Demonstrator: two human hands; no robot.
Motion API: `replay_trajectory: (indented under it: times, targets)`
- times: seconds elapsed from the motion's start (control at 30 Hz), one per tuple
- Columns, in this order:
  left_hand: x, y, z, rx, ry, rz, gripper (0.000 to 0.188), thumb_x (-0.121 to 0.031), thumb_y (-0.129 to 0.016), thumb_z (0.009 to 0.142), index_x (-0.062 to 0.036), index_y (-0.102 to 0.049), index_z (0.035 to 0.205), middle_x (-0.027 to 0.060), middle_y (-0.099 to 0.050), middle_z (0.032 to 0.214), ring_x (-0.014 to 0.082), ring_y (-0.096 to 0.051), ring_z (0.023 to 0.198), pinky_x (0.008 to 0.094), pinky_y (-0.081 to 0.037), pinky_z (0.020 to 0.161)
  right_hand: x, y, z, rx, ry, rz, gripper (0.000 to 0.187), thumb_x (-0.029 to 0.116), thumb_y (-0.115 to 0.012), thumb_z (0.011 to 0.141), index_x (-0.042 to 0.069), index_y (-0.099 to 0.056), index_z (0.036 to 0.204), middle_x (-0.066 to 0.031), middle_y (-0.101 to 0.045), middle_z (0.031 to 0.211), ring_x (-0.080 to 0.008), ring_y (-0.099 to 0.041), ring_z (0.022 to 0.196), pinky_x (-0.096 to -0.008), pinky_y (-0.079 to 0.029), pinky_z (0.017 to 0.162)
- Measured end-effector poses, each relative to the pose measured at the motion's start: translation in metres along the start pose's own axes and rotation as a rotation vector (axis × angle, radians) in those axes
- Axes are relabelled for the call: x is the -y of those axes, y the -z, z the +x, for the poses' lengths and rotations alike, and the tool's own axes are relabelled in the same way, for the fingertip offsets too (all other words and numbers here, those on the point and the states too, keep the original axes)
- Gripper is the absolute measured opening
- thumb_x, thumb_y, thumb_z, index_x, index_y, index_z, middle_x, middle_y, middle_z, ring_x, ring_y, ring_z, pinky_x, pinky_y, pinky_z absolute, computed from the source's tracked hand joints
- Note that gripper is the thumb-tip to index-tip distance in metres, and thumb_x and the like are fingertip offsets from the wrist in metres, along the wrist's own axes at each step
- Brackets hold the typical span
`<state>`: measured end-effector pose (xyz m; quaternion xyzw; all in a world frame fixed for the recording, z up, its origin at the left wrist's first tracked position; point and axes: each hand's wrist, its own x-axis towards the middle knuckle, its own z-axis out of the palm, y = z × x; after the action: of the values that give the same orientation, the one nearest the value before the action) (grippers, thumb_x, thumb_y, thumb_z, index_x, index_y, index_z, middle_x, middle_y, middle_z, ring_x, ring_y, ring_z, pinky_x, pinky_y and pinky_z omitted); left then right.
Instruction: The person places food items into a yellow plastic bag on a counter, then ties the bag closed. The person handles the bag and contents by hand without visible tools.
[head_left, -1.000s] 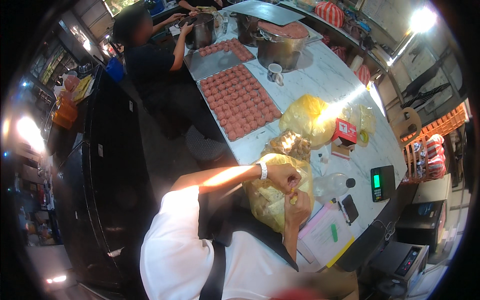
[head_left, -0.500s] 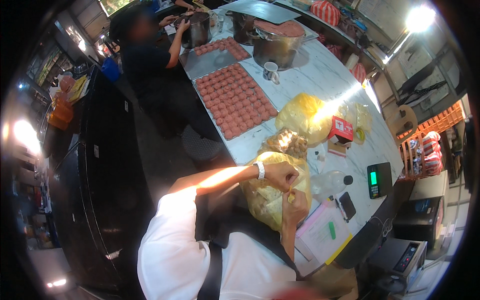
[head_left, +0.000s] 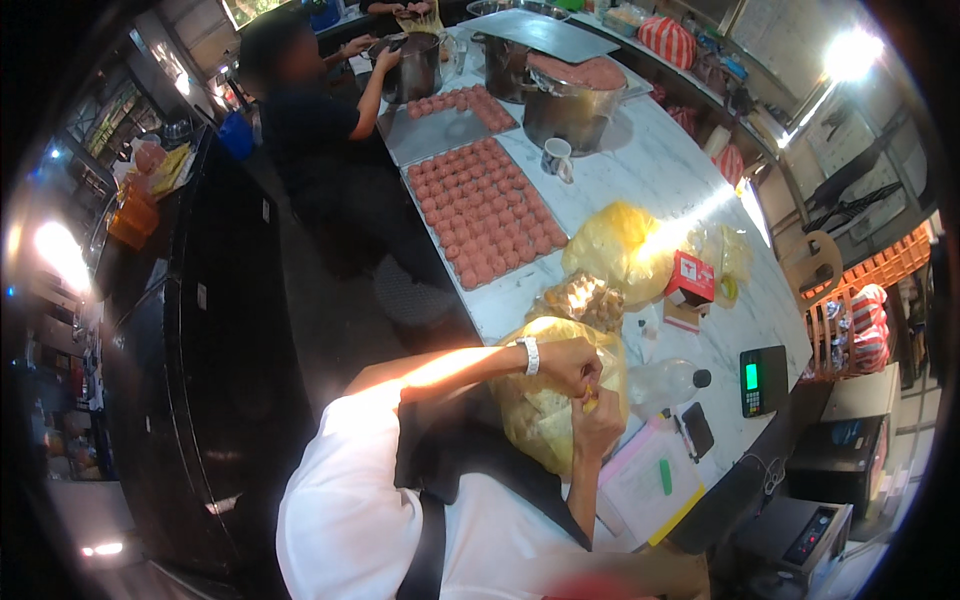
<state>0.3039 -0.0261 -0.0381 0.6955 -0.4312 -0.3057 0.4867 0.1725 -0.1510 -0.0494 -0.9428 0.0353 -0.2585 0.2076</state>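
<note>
A yellow plastic bag (head_left: 535,418) with pale contents stands at the near edge of the table, in front of me. My left hand (head_left: 566,364), with a white watch on its wrist, reaches across the bag and pinches its gathered top. Just below it my right hand (head_left: 597,418) is closed on the same twisted yellow plastic. The two hands almost touch, and the small bit of plastic between their fingers is partly hidden. Right behind this bag lies a clear bag of brownish pieces (head_left: 582,300). To the right a clear plastic bottle (head_left: 665,388) lies on its side.
Trays of meatballs (head_left: 485,212) line the table's left side, where a person in black works at a pot (head_left: 413,70). A large pot of meat mixture (head_left: 568,112), a mug (head_left: 557,158) and another yellow bag (head_left: 620,245) stand beyond. A scale (head_left: 763,382) and papers (head_left: 650,485) lie right.
My hands keep their hold on the bag's top, with only small finger movements. The whole view has shifted slightly, so the table appears a little farther right and lower.
</note>
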Motion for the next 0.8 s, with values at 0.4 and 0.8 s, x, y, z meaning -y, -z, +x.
replay_trajectory:
  times: [0.4, 0.8]
  targets:
    - [0.008, -0.006, 0.003, -0.092, -0.045, 0.114, 0.022, -0.02, -0.078, 0.061, -0.0057, -0.063, 0.065, 0.0086, -0.063, 0.062, 0.0228, -0.06, 0.057, 0.0364, -0.042, 0.051, -0.001, -0.001, 0.006, 0.071, -0.007, 0.098, 0.03, 0.008, -0.08, 0.065, 0.005, -0.057, 0.084, -0.0078, -0.057, 0.078, -0.0286, -0.06, 0.068, -0.0403, -0.048, 0.061]
    - [0.011, -0.014, 0.0, -0.241, -0.085, 0.083, 0.017, -0.016, -0.073, 0.06, -0.0035, -0.062, 0.065, 0.0084, -0.063, 0.062, 0.0209, -0.062, 0.057, 0.0333, -0.046, 0.052, 0.0, 0.005, 0.007, 0.132, -0.041, 0.113, 0.022, 0.002, -0.073, 0.066, 0.004, -0.058, 0.081, -0.007, -0.054, 0.069, -0.0232, -0.057, 0.059, -0.0366, -0.046, 0.057]
